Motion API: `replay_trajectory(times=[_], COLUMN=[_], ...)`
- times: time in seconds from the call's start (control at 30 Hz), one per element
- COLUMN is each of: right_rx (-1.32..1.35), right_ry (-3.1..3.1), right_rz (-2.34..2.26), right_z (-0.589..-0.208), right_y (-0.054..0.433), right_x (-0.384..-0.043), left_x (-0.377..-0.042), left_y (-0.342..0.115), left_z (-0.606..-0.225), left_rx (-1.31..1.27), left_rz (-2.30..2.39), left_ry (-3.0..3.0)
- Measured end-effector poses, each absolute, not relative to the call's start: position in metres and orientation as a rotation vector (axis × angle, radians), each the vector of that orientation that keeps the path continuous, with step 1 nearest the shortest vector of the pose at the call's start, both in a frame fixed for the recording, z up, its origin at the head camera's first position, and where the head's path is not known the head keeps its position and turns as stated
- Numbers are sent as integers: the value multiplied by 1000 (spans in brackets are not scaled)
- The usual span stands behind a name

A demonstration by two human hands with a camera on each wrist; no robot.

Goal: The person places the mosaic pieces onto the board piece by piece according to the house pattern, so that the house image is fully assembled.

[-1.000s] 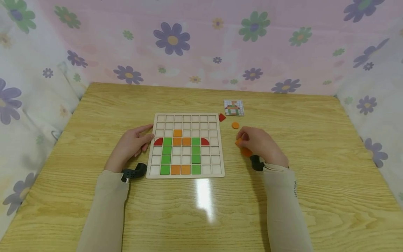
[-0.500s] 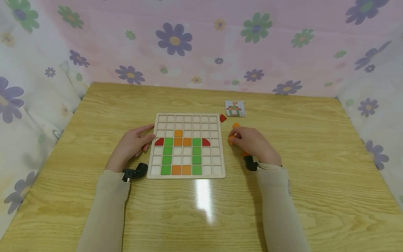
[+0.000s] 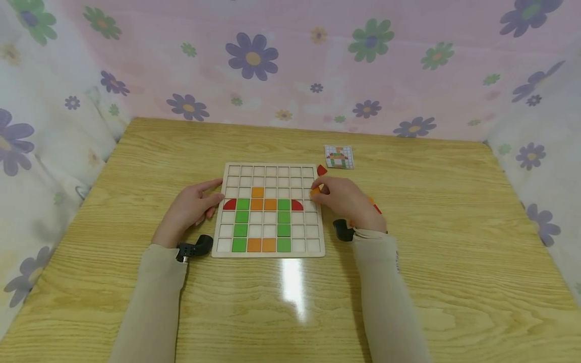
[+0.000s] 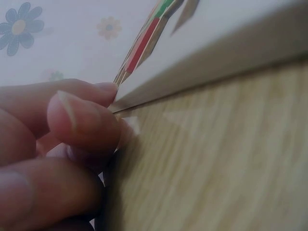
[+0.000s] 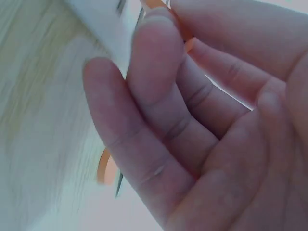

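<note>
A wooden grid board (image 3: 268, 255) carries green and orange square tiles and two red curved tiles in its cells. The left hand (image 3: 190, 206) rests at the board's left edge, thumb and forefinger touching its side; in the left wrist view the fingertips (image 4: 108, 89) meet the board's corner. Over the board's right rim, the right hand (image 3: 347, 201) pinches an orange square tile (image 3: 315, 192) between thumb and fingers. Most of that tile is hidden behind the fingers in the right wrist view, where an orange edge (image 5: 185, 26) shows.
A red curved tile (image 3: 322, 170) lies by the board's top right corner, near a small printed pattern card (image 3: 339, 157). Orange and red pieces (image 3: 374, 204) show beyond the right hand, partly covered by it. A flowered cloth (image 3: 290, 65) hangs behind the wooden table (image 3: 245, 307).
The right hand has moved left with the orange tile from the loose pieces to the board's right rim. It now covers the round orange piece. The left hand has stayed still.
</note>
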State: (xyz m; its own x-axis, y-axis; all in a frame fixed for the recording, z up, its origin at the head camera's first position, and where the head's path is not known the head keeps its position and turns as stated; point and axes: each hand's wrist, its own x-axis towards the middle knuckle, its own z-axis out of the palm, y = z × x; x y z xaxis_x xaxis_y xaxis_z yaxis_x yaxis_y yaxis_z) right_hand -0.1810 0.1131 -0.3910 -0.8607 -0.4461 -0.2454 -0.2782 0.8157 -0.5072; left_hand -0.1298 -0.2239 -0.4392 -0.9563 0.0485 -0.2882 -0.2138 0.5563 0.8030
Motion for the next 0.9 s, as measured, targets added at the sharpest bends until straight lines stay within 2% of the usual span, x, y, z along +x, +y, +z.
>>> replay_trajectory(times=[0.53,0.9], right_rx=[-575,-650], right_ry=[2556,2529], right_rz=[-722,-753], right_z=[-386,-397], right_y=[79,58], right_x=[-191,-198], left_x=[-131,-130], left_y=[-219,-223], left_z=[-440,-441], left_rx=[-148,-148], left_rz=[1371,1388], left_ry=[2517,2512])
